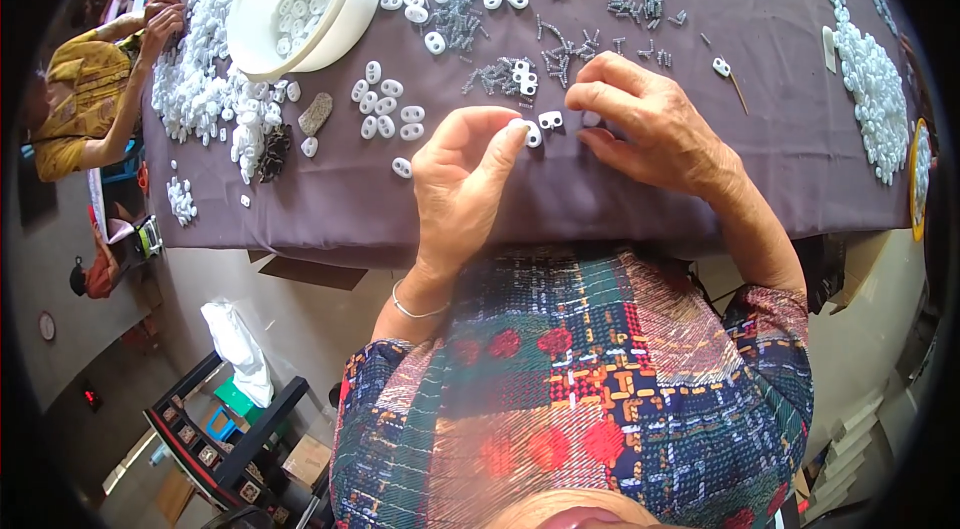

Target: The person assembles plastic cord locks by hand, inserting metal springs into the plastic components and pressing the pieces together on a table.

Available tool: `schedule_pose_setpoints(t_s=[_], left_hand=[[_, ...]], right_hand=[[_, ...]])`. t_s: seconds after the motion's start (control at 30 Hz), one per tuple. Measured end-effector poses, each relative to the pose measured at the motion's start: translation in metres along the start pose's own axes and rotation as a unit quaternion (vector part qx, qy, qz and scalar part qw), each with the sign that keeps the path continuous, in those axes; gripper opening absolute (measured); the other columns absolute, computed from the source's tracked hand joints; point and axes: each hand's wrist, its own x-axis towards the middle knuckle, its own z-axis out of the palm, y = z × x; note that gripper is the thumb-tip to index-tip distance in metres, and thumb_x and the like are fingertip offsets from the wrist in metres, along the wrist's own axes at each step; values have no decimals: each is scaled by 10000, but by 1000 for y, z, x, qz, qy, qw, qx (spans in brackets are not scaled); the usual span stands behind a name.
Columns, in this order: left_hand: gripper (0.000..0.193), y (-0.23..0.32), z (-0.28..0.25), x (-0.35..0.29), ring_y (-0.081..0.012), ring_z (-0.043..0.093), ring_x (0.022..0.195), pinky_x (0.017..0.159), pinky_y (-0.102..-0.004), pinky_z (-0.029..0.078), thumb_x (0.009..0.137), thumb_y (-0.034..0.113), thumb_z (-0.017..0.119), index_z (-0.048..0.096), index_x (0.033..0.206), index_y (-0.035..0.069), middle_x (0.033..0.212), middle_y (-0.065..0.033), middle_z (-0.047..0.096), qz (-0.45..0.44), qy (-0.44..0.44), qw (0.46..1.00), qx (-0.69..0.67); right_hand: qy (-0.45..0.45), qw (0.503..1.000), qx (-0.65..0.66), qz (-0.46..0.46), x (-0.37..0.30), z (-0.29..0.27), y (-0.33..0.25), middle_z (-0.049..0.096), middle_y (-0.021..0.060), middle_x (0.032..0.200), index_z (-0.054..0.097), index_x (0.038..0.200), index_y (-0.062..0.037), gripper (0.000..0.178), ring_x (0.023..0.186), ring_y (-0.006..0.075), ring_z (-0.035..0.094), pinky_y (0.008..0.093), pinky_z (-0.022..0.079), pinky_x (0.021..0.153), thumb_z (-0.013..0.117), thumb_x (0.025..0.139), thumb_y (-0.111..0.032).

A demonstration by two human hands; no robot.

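Multicoloured patterned cloth with large red dots, a short-sleeved garment (590, 389), covers the person's front, nearest the camera. Beyond it, the left hand (460, 174) pinches a small white oval piece with two holes (533, 135) between thumb and forefinger, at the near part of the table. The piece's long axis runs roughly away from the body, its far end leaning slightly left, one hole beyond the other. To its right, the right hand (655, 124) has thumb and forefinger parted; whether something tiny sits between them I cannot tell. Just beside the held piece, between the hands, is a white two-holed block (551, 119), its long axis running left to right.

Farther out lie small dark-grey coil springs (488, 81) in loose piles. Left of the left hand, a scattered cluster of white ovals (386, 105) points various ways, near a rough grey stone-like lump (316, 115). Beyond stands a round cream tub (358, 14) containing more ovals. At the right, small white parts (870, 99) form a long heap on the dark purple-grey tablecloth (690, 204). At far left is another person in a yellow patterned top (80, 94).
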Motion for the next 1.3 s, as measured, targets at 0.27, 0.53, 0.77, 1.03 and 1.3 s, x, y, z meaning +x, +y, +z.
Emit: schedule_pose_setpoints(t_s=[0.27, 0.53, 0.77, 1.03, 1.3], left_hand=[[138, -13, -8, -3, -93, 531, 690, 625, -216, 432, 757, 23, 689, 626, 879, 27, 781, -24, 599, 263, 41, 911, 315], [204, -12, -12, 4, -251, 520, 819, 719, -343, 429, 678, 88, 729, 626, 853, 69, 851, -79, 589, 293, 90, 847, 434], [194, 4, -34, 20, -226, 528, 840, 762, -329, 419, 682, 72, 730, 649, 857, 64, 846, -57, 616, 260, 113, 845, 453], [143, 8, -37, 41, -233, 524, 801, 709, -342, 427, 697, 134, 717, 640, 792, 60, 794, -44, 602, 235, 45, 818, 523], [97, 6, -37, 49, -279, 525, 827, 805, -389, 417, 745, 123, 668, 613, 797, 62, 822, -74, 583, 210, 28, 837, 505]], right_hand=[[9, 997, -76, 17, 7, 15, -7, 515, 78, 838, 568, 879, -55, 255, 761, 250, 557, 336, 480, 637, 689, 653, -56], [-1, 991, -132, 14, 9, 25, -10, 493, 73, 790, 533, 801, -61, 199, 760, 248, 525, 361, 442, 653, 664, 653, -83], [-2, 991, -126, -40, 3, 16, -5, 501, 71, 766, 534, 813, -54, 179, 734, 239, 538, 344, 443, 651, 639, 669, -32], [42, 995, -88, -38, -2, 12, -4, 532, 84, 786, 549, 818, -34, 194, 716, 246, 555, 342, 454, 631, 639, 659, 31], [44, 995, -80, -41, -3, 13, -2, 538, 85, 783, 548, 813, -28, 170, 724, 240, 559, 342, 454, 633, 642, 679, 15]])
